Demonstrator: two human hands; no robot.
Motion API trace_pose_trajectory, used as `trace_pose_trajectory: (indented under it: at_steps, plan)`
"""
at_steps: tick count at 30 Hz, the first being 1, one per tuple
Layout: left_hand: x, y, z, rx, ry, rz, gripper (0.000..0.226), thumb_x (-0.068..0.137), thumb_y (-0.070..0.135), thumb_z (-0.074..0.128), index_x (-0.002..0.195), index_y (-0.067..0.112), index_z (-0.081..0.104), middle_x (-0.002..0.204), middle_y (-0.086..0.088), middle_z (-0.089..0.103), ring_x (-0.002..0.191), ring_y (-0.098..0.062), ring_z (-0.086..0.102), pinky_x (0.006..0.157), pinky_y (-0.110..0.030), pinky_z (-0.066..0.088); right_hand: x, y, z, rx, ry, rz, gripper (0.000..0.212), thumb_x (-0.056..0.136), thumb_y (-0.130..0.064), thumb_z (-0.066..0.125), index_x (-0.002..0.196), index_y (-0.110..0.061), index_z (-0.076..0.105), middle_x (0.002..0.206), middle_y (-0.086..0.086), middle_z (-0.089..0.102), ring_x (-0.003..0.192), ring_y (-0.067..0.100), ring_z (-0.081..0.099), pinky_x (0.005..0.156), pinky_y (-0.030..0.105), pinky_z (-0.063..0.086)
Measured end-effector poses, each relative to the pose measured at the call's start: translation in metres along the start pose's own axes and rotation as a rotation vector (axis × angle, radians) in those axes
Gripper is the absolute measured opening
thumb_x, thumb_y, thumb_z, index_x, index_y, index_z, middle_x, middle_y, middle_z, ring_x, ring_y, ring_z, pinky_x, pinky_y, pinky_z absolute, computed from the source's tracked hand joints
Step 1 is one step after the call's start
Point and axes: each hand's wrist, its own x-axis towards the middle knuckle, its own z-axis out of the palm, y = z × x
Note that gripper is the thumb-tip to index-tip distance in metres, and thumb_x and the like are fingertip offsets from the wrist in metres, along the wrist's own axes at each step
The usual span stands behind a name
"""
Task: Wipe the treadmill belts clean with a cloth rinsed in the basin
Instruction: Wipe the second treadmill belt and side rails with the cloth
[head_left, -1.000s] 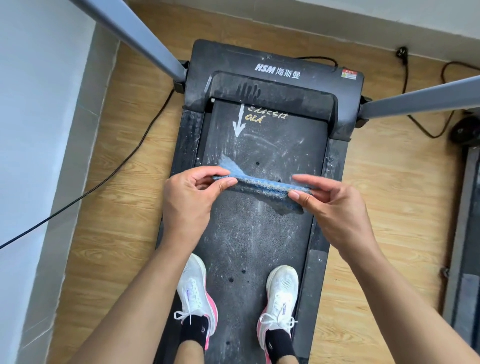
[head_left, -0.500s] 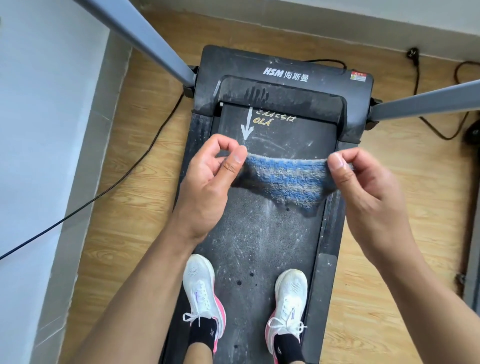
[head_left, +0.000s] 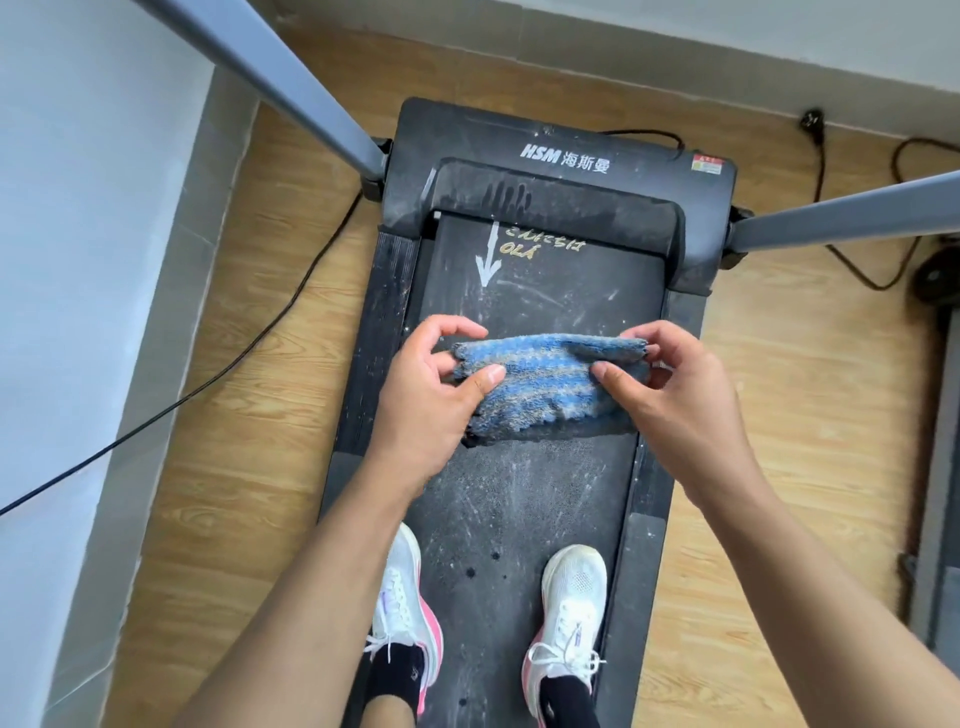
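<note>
A blue and grey striped cloth (head_left: 540, 387) hangs folded in the air above the treadmill belt (head_left: 524, 499), which is black, dusty and streaked with white marks. My left hand (head_left: 431, 395) pinches the cloth's left end between thumb and fingers. My right hand (head_left: 675, 395) pinches its right end the same way. The cloth's lower edge sags toward the belt. I stand on the belt in white and pink shoes (head_left: 571, 608). No basin is in view.
Two grey handrail posts (head_left: 291, 88) rise from the black motor cover (head_left: 561, 171). Black cables (head_left: 208, 384) run over the wooden floor on the left and at the back right. A white wall stands on the left. Another machine's edge (head_left: 940, 467) shows at the right.
The cloth went from a taut thin strip to a folded hanging piece. Both hands came closer together and shifted their pinch on its ends.
</note>
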Motion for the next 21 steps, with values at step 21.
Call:
trace_pose_trajectory:
  at_steps: [21]
  plan:
    - [0.004, -0.010, 0.020, -0.462, 0.137, -0.161, 0.010, 0.103, 0.020, 0.063, 0.112, 0.017, 0.068, 0.097, -0.006, 0.076, 0.084, -0.018, 0.070, 0.070, -0.031, 0.056, -0.036, -0.013, 0.049, 0.449, -0.203, 0.375, 0.053, 0.075, -0.045, 0.086, 0.120, -0.023, 0.070, 0.116, -0.002, 0.076, 0.106, 0.006, 0.068, 0.096, 0.035, 0.054]
